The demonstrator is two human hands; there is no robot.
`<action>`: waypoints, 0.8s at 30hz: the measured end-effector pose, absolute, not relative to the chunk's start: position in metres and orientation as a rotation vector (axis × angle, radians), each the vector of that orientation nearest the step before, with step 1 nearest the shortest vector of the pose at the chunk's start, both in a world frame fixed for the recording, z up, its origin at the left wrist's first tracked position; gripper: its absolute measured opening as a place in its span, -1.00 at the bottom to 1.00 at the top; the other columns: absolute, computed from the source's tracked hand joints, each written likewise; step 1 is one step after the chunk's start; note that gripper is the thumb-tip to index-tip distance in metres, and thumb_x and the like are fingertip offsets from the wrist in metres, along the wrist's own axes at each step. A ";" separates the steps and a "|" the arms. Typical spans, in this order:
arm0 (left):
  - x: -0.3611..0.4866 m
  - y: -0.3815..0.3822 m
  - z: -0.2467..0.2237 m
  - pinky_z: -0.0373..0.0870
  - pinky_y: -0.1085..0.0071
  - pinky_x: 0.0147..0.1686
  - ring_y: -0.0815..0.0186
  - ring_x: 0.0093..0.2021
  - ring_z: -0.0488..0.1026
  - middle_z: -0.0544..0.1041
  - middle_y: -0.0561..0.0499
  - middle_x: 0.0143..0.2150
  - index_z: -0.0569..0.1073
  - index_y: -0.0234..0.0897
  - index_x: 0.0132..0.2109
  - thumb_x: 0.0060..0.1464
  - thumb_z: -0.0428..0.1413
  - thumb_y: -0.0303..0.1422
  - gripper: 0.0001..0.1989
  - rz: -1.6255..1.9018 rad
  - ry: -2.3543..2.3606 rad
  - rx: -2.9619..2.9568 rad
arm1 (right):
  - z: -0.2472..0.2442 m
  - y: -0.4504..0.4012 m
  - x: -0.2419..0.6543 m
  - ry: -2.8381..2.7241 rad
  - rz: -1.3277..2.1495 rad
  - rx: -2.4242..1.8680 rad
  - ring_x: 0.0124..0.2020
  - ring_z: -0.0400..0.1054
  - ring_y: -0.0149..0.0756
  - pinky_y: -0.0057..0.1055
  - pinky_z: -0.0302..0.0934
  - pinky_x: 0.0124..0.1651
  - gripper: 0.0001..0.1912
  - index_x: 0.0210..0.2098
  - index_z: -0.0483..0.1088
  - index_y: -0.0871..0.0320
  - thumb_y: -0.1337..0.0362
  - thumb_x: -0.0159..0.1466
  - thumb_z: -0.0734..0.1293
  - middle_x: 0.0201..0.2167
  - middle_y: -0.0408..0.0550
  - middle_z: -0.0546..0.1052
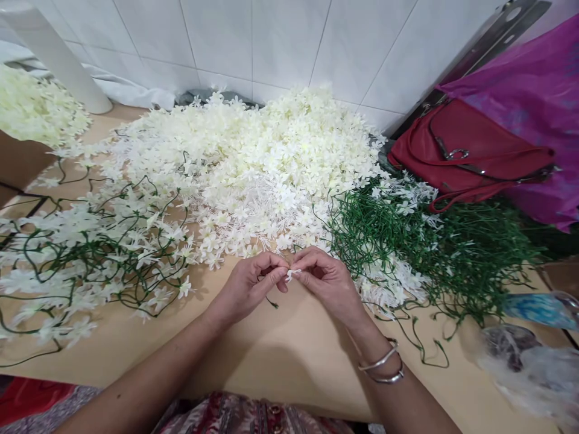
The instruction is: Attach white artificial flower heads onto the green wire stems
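My left hand (251, 286) and my right hand (330, 286) meet fingertip to fingertip above the table. Pinched at the right fingertips is a small white artificial flower piece (293, 274); its exact shape is partly covered. A thin green plastic stem (272, 303) hangs below my left fingers, which are closed on it. Just beyond both hands lies a big heap of loose white artificial flowers (280, 157). Flowers on green stems (104, 241) are spread to the left. To the right is a tangled pile of bare green stems (384, 223), with white pieces among them.
A red handbag (470, 150) and a purple bag (547, 102) stand at the back right. Clear plastic bags (534, 367) lie at the right edge. A white pipe (63, 60) rises at the back left before the tiled wall (289, 42). Beneath everything is a tan tabletop (280, 355).
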State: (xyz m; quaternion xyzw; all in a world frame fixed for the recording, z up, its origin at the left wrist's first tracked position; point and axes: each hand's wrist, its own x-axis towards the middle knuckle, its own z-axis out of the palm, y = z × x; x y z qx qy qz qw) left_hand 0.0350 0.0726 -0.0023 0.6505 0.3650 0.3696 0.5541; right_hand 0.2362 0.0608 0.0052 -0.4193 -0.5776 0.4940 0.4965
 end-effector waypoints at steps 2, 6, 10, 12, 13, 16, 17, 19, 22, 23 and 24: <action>0.033 0.074 -0.004 0.39 0.45 -0.24 0.32 -0.33 0.57 0.64 0.01 -0.39 0.52 -0.28 -0.17 0.39 0.12 -0.25 -0.79 0.860 0.846 1.557 | 0.006 0.061 0.237 -1.435 1.192 -1.010 -0.17 0.51 -0.27 -0.31 0.35 -0.06 -0.95 -0.31 0.64 0.00 0.29 0.27 0.54 -0.25 -0.09 0.60; 0.034 0.076 -0.006 0.40 0.44 -0.22 0.32 -0.33 0.58 0.65 0.01 -0.38 0.53 -0.28 -0.14 0.39 0.12 -0.26 -0.81 0.863 0.845 1.575 | 0.008 0.060 0.236 -1.504 1.114 -1.014 -0.18 0.51 -0.28 -0.33 0.35 -0.10 -0.93 -0.32 0.62 0.01 0.32 0.30 0.50 -0.24 -0.09 0.62; 0.034 0.075 -0.001 0.44 0.43 -0.24 0.30 -0.31 0.60 0.64 -0.01 -0.36 0.52 -0.29 -0.15 0.39 0.10 -0.24 -0.78 0.875 0.816 1.547 | 0.014 0.060 0.237 -1.529 1.059 -1.064 -0.24 0.49 -0.27 -0.34 0.34 -0.14 -0.96 -0.29 0.61 0.04 0.31 0.27 0.52 -0.30 -0.11 0.62; 0.030 0.071 0.004 0.45 0.43 -0.26 0.30 -0.31 0.58 0.63 -0.01 -0.35 0.54 -0.28 -0.16 0.39 0.10 -0.26 -0.79 0.866 0.849 1.632 | 0.016 0.061 0.240 -1.503 1.015 -1.088 -0.24 0.49 -0.27 -0.34 0.33 -0.14 -0.94 -0.24 0.60 0.04 0.29 0.28 0.52 -0.30 -0.12 0.61; 0.026 0.069 0.007 0.44 0.43 -0.26 0.30 -0.30 0.58 0.63 -0.02 -0.32 0.56 -0.28 -0.17 0.38 0.11 -0.29 -0.81 0.845 0.879 1.719 | 0.017 0.062 0.242 -1.487 0.981 -1.103 -0.23 0.49 -0.27 -0.34 0.33 -0.13 -0.95 -0.23 0.60 0.04 0.28 0.29 0.50 -0.30 -0.12 0.61; 0.011 0.060 0.014 0.47 0.36 -0.17 0.24 -0.18 0.60 0.66 -0.07 -0.18 0.64 -0.24 -0.15 0.36 0.13 -0.35 -0.82 0.750 0.968 2.050 | 0.018 0.063 0.247 -1.455 0.853 -1.185 -0.22 0.48 -0.26 -0.34 0.32 -0.11 -0.97 -0.25 0.58 0.07 0.28 0.34 0.45 -0.30 -0.12 0.61; 0.006 0.057 0.015 0.48 0.32 -0.13 0.22 -0.15 0.61 0.67 -0.08 -0.14 0.65 -0.22 -0.13 0.37 0.12 -0.36 -0.81 0.730 0.994 2.144 | 0.017 0.063 0.247 -1.455 0.817 -1.215 -0.23 0.48 -0.26 -0.34 0.32 -0.12 -0.96 -0.27 0.57 0.07 0.28 0.34 0.44 -0.31 -0.12 0.61; 0.000 0.056 0.016 0.50 0.28 -0.08 0.20 -0.14 0.61 0.68 -0.08 -0.10 0.66 -0.20 -0.11 0.40 0.11 -0.33 -0.79 0.738 1.063 2.268 | 0.016 0.063 0.247 -1.478 0.770 -1.241 -0.24 0.48 -0.26 -0.33 0.31 -0.12 -0.95 -0.27 0.56 0.08 0.28 0.35 0.43 -0.32 -0.12 0.61; 0.004 0.066 0.014 0.52 0.29 -0.08 0.21 -0.12 0.61 0.66 -0.08 -0.08 0.64 -0.21 -0.11 0.41 0.09 -0.33 -0.79 0.861 1.155 2.340 | 0.014 0.061 0.243 -1.555 0.715 -1.226 -0.24 0.48 -0.26 -0.33 0.31 -0.12 -0.93 -0.26 0.54 0.08 0.32 0.37 0.40 -0.31 -0.12 0.60; 0.009 0.072 0.014 0.52 0.29 -0.06 0.20 -0.09 0.61 0.66 -0.08 -0.06 0.62 -0.23 -0.08 0.42 0.08 -0.36 -0.79 0.900 1.172 2.365 | 0.013 0.061 0.241 -1.586 0.691 -1.227 -0.24 0.47 -0.26 -0.33 0.31 -0.11 -0.92 -0.26 0.53 0.08 0.33 0.38 0.39 -0.31 -0.12 0.60; 0.015 0.080 0.013 0.52 0.27 -0.04 0.19 -0.07 0.61 0.65 -0.10 -0.04 0.60 -0.24 -0.03 0.42 0.08 -0.38 -0.81 0.925 1.192 2.402 | 0.012 0.060 0.239 -1.622 0.663 -1.232 -0.24 0.47 -0.26 -0.32 0.30 -0.11 -0.91 -0.27 0.52 0.08 0.34 0.39 0.38 -0.31 -0.11 0.59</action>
